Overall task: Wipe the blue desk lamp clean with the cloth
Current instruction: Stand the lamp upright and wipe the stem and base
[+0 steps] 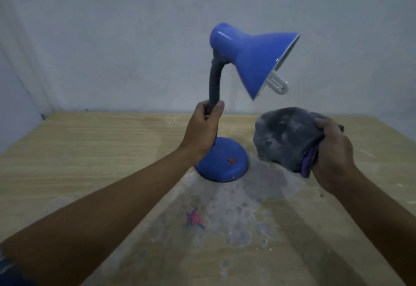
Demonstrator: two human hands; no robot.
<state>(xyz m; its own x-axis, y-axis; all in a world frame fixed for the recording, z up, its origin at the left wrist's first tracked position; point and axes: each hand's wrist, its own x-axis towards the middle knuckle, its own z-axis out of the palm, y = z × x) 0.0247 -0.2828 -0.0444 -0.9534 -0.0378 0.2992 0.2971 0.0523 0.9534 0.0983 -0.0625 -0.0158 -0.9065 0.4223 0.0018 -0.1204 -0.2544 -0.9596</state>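
Dusty wooden table (90, 141), blue desk lamp (222, 164) standing on it

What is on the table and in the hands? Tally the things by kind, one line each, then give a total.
Lamp: 1
Bulb: 1
Cloth: 1
Table: 1
Hands: 2, left hand on the lamp's neck, right hand gripping the cloth
Total: 6

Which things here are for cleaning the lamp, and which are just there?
For the job:
- blue lamp, its grey neck held by the left hand
- grey cloth, bunched in the right hand

Just there:
- wooden table, dusty and smeared
- pink and blue mark on the table
- grey wall behind
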